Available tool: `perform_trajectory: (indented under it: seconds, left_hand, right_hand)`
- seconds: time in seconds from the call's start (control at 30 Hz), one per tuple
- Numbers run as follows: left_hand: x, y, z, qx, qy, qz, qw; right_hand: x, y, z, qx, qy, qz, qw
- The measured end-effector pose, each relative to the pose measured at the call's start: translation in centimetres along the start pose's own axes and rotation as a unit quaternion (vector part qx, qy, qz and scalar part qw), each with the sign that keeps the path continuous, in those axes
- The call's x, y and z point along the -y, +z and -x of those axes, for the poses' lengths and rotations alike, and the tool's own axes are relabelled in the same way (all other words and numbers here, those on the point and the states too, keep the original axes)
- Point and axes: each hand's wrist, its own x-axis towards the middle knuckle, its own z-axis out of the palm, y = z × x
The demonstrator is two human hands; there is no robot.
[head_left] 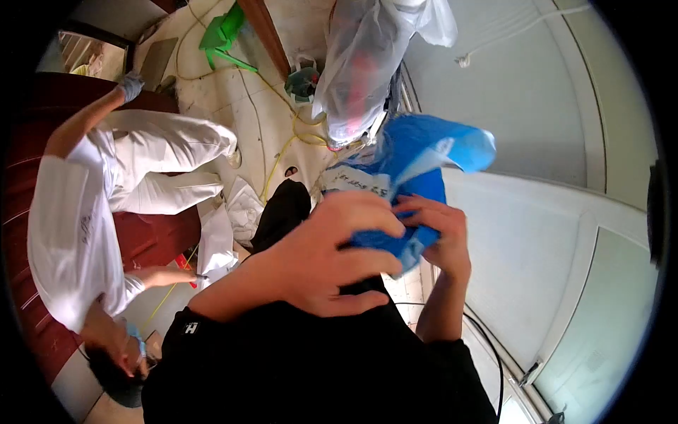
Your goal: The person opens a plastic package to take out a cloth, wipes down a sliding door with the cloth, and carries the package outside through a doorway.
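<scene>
A blue plastic bag or film (431,138) hangs in front of me, bunched in its lower part, with a loose flap sticking out to the right. My right hand (441,233) pinches its lower edge with bent fingers. My left hand (332,254) reaches across from the left, back of the hand up, fingers apart and curved beside the blue plastic. Whether its fingertips touch the plastic I cannot tell. A pale label or sheet with dark handwriting (360,181) shows just above my left hand.
At left, a co-worker (78,219) in white clothes and gloves stands by a dark red panel (169,230). A clear-plastic-wrapped object (360,78) stands ahead. A yellow hose (282,152) crosses the floor near a green plastic item (222,32). White-framed panels (522,247) line the right.
</scene>
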Motion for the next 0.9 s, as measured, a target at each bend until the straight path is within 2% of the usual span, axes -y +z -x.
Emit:
perform_trajectory:
  seconds: [0.07, 0.1, 0.13, 0.2, 0.27, 0.33, 0.4, 0.5, 0.6, 0.67, 0.7, 0.8, 0.83, 0.9]
  left_hand:
    - [2.9, -3.5, 0.0, -0.010, -0.046, 0.051, 0.998]
    - [4.6, -5.2, 0.2, 0.020, -0.115, 0.056, 0.992]
    - [6.6, -6.7, 0.5, 0.050, -0.181, 0.060, 0.980]
    - [10.8, -8.4, 0.4, 0.066, -0.239, -0.138, 0.959]
    - [16.2, -9.4, 2.3, 0.144, -0.360, -0.245, 0.889]
    - [21.1, -11.0, 5.2, 0.232, -0.476, -0.259, 0.808]
    - [26.5, -12.4, 8.8, 0.214, -0.532, -0.169, 0.802]
    - [33.4, -14.6, 14.4, 0.215, -0.556, -0.129, 0.792]
    - [37.9, -18.3, 16.5, 0.238, -0.582, -0.110, 0.770]
    - [40.3, -20.2, 17.0, 0.181, -0.594, -0.095, 0.778]
    - [41.3, -21.5, 16.8, 0.143, -0.595, -0.085, 0.786]
    - [43.8, -25.2, 16.7, 0.044, -0.591, -0.051, 0.804]
    - [44.6, -26.3, 16.2, 0.027, -0.602, -0.043, 0.797]
    - [46.5, -28.7, 16.8, 0.011, -0.614, -0.046, 0.788]
  right_hand:
    - [0.7, -1.3, -1.2, -0.040, 0.014, 0.009, 0.999]
    - [0.5, -1.7, -1.3, -0.064, 0.043, -0.004, 0.997]
    - [0.2, -2.2, -1.6, -0.091, 0.038, -0.082, 0.992]
    - [-0.4, -3.3, -2.0, -0.120, 0.076, -0.104, 0.984]
    - [-0.4, -4.4, -3.1, -0.142, 0.122, -0.094, 0.978]
    - [-0.1, -4.3, -3.5, -0.164, 0.177, -0.039, 0.970]
    - [-0.1, -3.7, -4.4, -0.206, 0.242, -0.037, 0.947]
    - [-0.5, -2.8, -6.5, -0.227, 0.317, 0.050, 0.920]
    - [-1.5, -1.5, -8.6, -0.197, 0.399, 0.130, 0.886]
    - [-1.9, 0.8, -10.4, -0.320, 0.368, 0.068, 0.871]
    - [-1.2, 0.4, -12.2, -0.200, 0.398, 0.141, 0.884]
    - [-1.1, 2.0, -17.9, -0.120, 0.417, 0.051, 0.900]
    - [-1.7, 2.6, -19.0, -0.121, 0.397, 0.081, 0.906]
    - [-1.8, 4.5, -22.2, -0.069, 0.466, 0.109, 0.875]
